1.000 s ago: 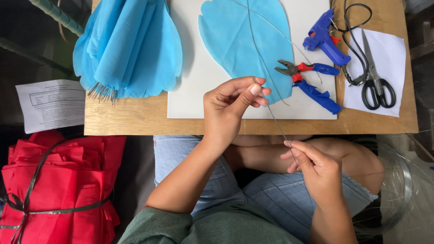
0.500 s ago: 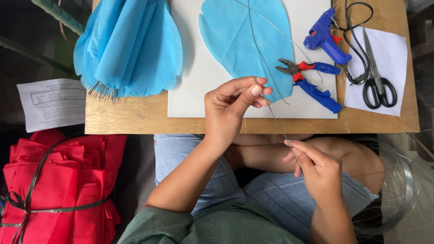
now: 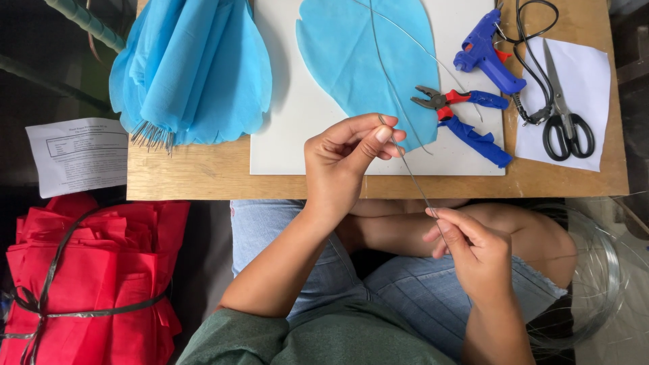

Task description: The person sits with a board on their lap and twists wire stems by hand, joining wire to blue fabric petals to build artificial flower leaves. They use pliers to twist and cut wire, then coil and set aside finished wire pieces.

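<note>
We hold a thin wire (image 3: pixel 414 179) taut over the desk's (image 3: pixel 203 179) near edge: left hand (image 3: pixel 341 162) fingers pinching its far end, right hand (image 3: pixel 473 253) fingers pinching nearer. It looks uncut and unshaped; pliers (image 3: pixel 466 118) lie untouched.

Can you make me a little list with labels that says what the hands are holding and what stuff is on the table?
left hand: pinches the upper end of a thin wire
right hand: pinches the wire lower down
table: wooden, with a white board
on the board: flat blue petal, pliers
tools at right: blue glue gun, black scissors
at left: blue petal bundle, printed sheet, red paper stack
</note>
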